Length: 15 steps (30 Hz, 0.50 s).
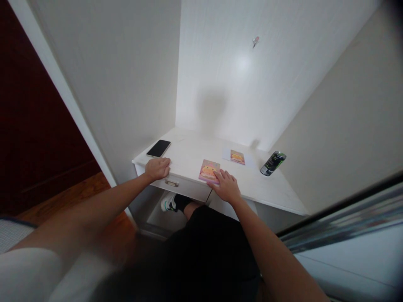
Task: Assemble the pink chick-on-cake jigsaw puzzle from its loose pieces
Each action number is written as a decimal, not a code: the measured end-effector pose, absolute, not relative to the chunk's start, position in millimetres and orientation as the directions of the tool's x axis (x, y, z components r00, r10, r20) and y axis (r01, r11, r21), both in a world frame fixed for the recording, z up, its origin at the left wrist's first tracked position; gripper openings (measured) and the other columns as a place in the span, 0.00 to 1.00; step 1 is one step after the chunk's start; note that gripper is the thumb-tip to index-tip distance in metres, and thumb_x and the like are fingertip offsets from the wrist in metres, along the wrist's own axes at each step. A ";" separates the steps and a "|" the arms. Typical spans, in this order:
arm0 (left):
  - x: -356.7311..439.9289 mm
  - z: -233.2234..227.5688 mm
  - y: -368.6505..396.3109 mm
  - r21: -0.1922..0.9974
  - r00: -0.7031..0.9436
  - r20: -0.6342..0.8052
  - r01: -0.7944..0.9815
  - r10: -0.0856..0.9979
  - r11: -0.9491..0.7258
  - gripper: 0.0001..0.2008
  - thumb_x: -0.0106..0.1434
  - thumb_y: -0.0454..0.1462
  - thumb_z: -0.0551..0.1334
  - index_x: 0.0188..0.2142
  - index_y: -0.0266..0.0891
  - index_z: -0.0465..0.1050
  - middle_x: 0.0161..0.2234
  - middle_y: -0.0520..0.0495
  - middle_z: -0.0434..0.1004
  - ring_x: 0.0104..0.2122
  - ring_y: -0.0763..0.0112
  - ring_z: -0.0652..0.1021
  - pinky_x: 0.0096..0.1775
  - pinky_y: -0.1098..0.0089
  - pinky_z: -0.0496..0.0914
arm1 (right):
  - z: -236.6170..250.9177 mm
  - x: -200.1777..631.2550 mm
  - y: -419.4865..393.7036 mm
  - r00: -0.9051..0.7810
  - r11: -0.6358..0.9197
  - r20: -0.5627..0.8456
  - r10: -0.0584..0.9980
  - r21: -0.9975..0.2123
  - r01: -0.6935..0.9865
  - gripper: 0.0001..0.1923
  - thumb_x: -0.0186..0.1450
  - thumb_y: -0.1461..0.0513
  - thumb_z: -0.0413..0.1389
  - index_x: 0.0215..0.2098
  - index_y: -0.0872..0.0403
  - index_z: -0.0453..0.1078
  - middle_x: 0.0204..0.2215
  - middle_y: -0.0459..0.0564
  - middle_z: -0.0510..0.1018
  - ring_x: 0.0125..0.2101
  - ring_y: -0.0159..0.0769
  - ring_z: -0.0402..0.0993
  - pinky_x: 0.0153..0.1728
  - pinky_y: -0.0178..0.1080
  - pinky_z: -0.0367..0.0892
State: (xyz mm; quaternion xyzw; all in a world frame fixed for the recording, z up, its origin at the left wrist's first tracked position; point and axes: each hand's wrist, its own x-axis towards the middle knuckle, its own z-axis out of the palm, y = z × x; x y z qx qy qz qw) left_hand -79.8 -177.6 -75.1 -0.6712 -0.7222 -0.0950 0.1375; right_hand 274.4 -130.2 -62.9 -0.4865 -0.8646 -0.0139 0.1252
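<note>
My right hand (pixel 225 186) is at the near right corner of a small pink booklet (pixel 208 170) with a yellow cartoon figure on its cover. A finger lies on the cover and the thumb is at its near edge. The booklet lies flat by the front edge of the white desk (pixel 189 144). My left hand (pixel 158 168) rests closed on the desk's front edge, fingers curled, with nothing visible in it. Just behind it lies a dark-screened phone (pixel 159 148). Further back, a similar cartoon picture (pixel 237 157) lies on a white sheet (pixel 226 153).
A black and green drink can (pixel 273 163) stands on the desk's right side. Below the front edge is a drawer with a metal handle (pixel 171 183). White panels enclose the desk, and a small hook (pixel 255 41) is on the back panel. My shoe (pixel 168 202) shows underneath.
</note>
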 end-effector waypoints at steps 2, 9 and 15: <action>-79.7 -74.8 -177.8 -0.048 -0.064 0.318 0.995 0.946 0.084 0.18 0.68 0.47 0.60 0.49 0.36 0.71 0.46 0.43 0.74 0.45 0.64 0.75 0.49 0.56 0.73 | -62.4 274.5 -130.3 -0.505 0.536 0.238 0.829 -0.086 0.840 0.37 0.69 0.38 0.45 0.67 0.48 0.61 0.68 0.57 0.61 0.67 0.54 0.54 0.63 0.55 0.51; -77.4 -74.0 -178.4 -0.022 -0.075 0.327 0.996 0.942 0.086 0.18 0.68 0.48 0.59 0.48 0.36 0.71 0.45 0.43 0.73 0.46 0.63 0.74 0.51 0.55 0.70 | -68.4 273.7 -129.8 -0.492 0.534 0.286 0.822 -0.089 0.841 0.40 0.68 0.37 0.45 0.69 0.52 0.57 0.68 0.59 0.61 0.66 0.56 0.55 0.63 0.55 0.50; -65.3 -55.1 -179.3 0.056 -0.118 0.469 0.993 0.876 0.103 0.27 0.65 0.50 0.57 0.59 0.41 0.65 0.58 0.39 0.66 0.60 0.51 0.63 0.66 0.48 0.49 | -68.3 271.4 -132.5 -0.461 0.514 0.340 0.820 -0.083 0.854 0.47 0.67 0.37 0.47 0.72 0.59 0.47 0.65 0.66 0.64 0.63 0.58 0.60 0.60 0.54 0.54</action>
